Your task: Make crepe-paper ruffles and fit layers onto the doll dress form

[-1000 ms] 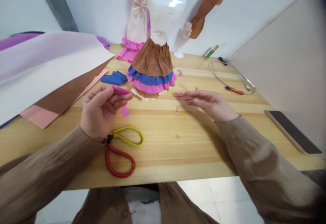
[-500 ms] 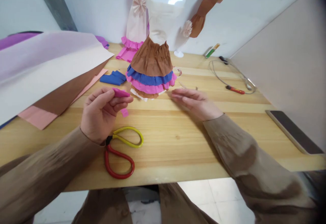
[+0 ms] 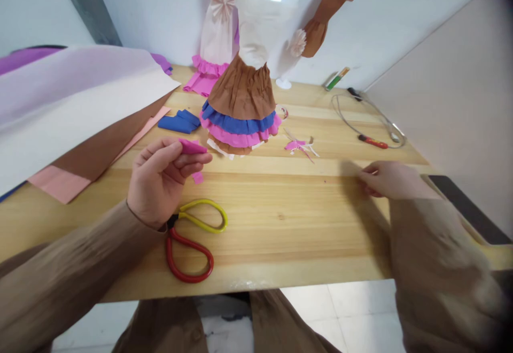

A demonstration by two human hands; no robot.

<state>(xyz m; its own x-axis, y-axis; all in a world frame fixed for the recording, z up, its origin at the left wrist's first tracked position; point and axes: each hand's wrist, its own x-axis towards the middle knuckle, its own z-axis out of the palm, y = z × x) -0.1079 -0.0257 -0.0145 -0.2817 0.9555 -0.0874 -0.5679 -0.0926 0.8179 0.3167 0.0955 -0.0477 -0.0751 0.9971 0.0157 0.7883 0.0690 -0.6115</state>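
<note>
I have a folded pink piece (image 3: 192, 147) pinched between the thumb and fingers of my left grip (image 3: 158, 182), left of centre over the counter (image 3: 276, 246). Scissors (image 3: 192, 244) lie nearer me, partly hidden by my wrist. Farther off stands a dress form (image 3: 266, 16) in a tiered skirt (image 3: 241, 91), with thin pink and white scraps (image 3: 295, 145) to its right. My right grip (image 3: 388, 179) is curled, near a dark phone (image 3: 479, 215) at right; I cannot tell whether it holds anything.
</note>
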